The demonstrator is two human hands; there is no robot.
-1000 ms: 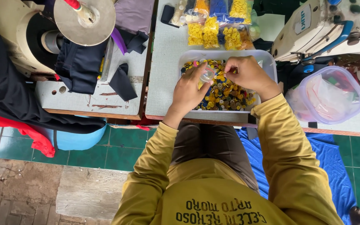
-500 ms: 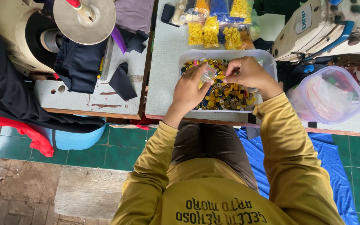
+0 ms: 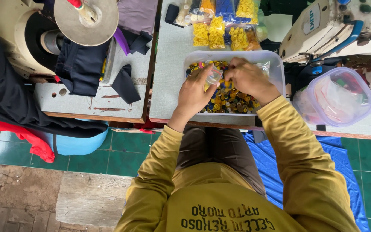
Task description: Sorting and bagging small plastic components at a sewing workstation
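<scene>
- The left hand (image 3: 196,92) is pinching a small clear bag (image 3: 214,77) between thumb and fingers, above the near-left part of a white tray (image 3: 280,73).
- The right hand (image 3: 249,79) is hovering just beside the bag, fingers curled together at its mouth; whether they are gripping anything cannot be told.
- The tray is resting at the near edge of the grey table (image 3: 168,68), holding loose yellow and dark buttons (image 3: 230,99).
- Packets of yellow buttons (image 3: 220,30) are lying at the table's far edge.
- A clear lidded tub (image 3: 338,96) is standing well to the right of the tray.
</scene>
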